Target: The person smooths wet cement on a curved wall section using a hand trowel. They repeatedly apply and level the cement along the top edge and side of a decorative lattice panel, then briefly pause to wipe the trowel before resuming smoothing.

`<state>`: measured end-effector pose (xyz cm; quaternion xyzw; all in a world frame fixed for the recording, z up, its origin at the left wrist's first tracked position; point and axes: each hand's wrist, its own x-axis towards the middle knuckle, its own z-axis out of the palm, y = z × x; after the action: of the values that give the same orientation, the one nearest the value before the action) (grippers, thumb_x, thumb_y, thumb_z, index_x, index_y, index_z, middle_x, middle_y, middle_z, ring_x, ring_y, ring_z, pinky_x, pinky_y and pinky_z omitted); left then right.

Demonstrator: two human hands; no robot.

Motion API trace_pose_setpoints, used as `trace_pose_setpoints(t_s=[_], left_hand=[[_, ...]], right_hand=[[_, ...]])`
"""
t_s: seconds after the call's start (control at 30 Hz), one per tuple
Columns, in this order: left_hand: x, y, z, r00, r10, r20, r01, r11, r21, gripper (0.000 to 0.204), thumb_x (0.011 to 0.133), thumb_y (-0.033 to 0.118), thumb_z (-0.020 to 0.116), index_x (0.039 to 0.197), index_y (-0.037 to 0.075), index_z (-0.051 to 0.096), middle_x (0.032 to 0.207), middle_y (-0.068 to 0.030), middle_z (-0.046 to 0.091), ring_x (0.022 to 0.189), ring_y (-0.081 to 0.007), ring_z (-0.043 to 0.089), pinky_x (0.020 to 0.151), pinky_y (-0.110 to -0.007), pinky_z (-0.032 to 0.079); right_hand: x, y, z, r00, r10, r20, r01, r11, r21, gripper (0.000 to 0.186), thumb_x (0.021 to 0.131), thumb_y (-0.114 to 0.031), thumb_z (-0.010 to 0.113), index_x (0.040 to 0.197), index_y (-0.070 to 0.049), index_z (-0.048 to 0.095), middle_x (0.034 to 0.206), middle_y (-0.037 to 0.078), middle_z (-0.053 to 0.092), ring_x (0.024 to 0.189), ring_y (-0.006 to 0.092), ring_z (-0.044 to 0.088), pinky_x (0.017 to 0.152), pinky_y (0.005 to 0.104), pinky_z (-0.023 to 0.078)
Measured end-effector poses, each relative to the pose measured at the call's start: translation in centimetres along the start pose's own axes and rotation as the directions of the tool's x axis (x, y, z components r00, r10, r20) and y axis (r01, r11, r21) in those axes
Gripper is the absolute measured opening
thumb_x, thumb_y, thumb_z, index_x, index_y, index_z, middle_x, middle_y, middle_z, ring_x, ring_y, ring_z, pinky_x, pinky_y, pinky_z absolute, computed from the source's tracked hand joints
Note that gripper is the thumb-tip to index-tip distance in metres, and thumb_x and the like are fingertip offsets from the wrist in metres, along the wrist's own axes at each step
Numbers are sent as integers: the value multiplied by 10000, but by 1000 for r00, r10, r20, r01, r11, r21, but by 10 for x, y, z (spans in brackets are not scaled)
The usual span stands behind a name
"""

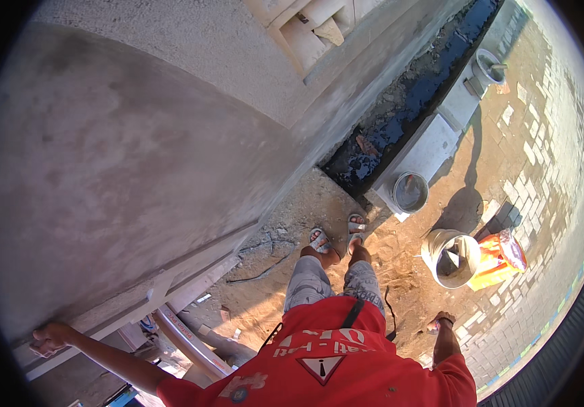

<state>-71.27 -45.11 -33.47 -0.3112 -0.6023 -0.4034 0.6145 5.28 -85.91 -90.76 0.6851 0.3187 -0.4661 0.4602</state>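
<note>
My left hand (51,339) is out at the far left, its fingers curled closed at the ledge (122,315) along the foot of the grey plastered wall (136,149). Whether anything is inside those fingers is hidden. At my right side hangs my right hand (442,320), with a dark band at the wrist. It is too small to show how its fingers lie, and a pale patch shows beside them. Nearest to it stands a cream bucket (434,251) with something pale and pointed inside. An orange and white bag (495,263) lies against that bucket.
A dark, wet drain (400,102) runs beside the wall, edged by concrete slabs (427,146). A grey bucket (410,192) and a farther bucket (488,66) stand along it. Sandy ground (393,261) lies around my sandalled feet (320,240), with loose paving bricks (529,197) at right.
</note>
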Motion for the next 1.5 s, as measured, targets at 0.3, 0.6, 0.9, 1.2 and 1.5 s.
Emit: trace_pose_setpoints(t_s=[0.3,0.6,0.9,1.2,1.5], left_hand=[[-10,27,-32,987,101,-124,-94,994,61,467,1018,355,407,1404,91,423,1472,-153,371,1351,-329,364,1088,-493,326],[-21,10,-57,989,-94,114,98,995,-33,552,980,363,480,1452,109,344,1515,-156,271,1405,-359,249,1118,-535,235],[-1,-3,-59,945,-246,217,232,969,87,698,920,490,533,1475,130,310,1513,-186,256,1405,-373,235,1121,-565,196],[-1,-1,-58,951,-249,185,232,967,109,737,814,314,631,1465,142,330,1509,-170,287,1396,-359,269,1120,-567,202],[1,-4,-62,941,-288,179,289,957,21,734,788,213,642,1454,109,350,1490,-163,309,1376,-349,278,1108,-516,256]], right_hand=[[101,-36,-124,906,-61,-419,353,-436,828,274,717,-216,647,898,-15,604,721,114,630,511,246,591,432,363,494],[-56,-102,-389,555,-253,-793,735,-298,610,291,649,-158,668,901,-18,634,744,154,650,578,298,634,525,385,546],[-191,-190,-388,183,218,-959,973,96,208,447,628,-191,688,1032,-5,643,886,158,657,799,284,619,736,378,493],[-416,-153,-500,-226,270,-936,945,-173,-279,482,757,-51,589,1234,22,565,1017,84,629,925,165,595,841,315,485],[-697,-91,-641,-726,495,-477,555,12,-832,487,860,-202,614,1320,-62,535,1188,135,569,983,170,583,839,297,483]])
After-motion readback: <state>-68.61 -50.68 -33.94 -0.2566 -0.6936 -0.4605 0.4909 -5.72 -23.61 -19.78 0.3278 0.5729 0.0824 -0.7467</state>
